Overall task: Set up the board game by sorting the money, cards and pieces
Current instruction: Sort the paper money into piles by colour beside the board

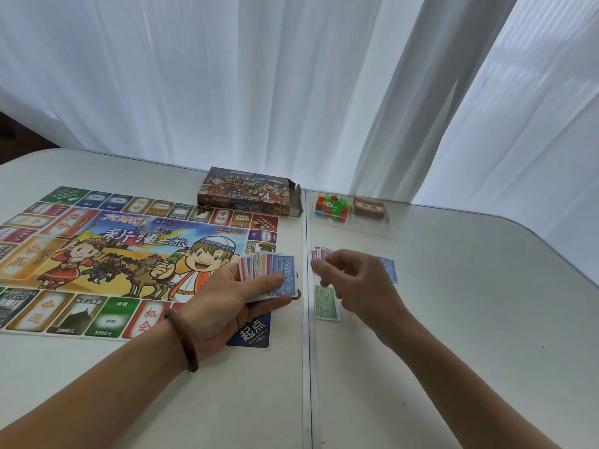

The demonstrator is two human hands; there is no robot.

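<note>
Precariously, the left hand (233, 296) is gripping fanned notes (278, 273) over the board (129, 241) corner; the right hand (353, 280), hovering loosely curled and empty beside the board, is likely risking pinching two stuck notes together.

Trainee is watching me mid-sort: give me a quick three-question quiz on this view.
1. True or false: the left hand holds a fan of bills.
2. The green bill reads: A 100, B 500, C 2000?
3. What lies beside the pieces?

Key: 1 true; 2 B; 3 cards.
</note>
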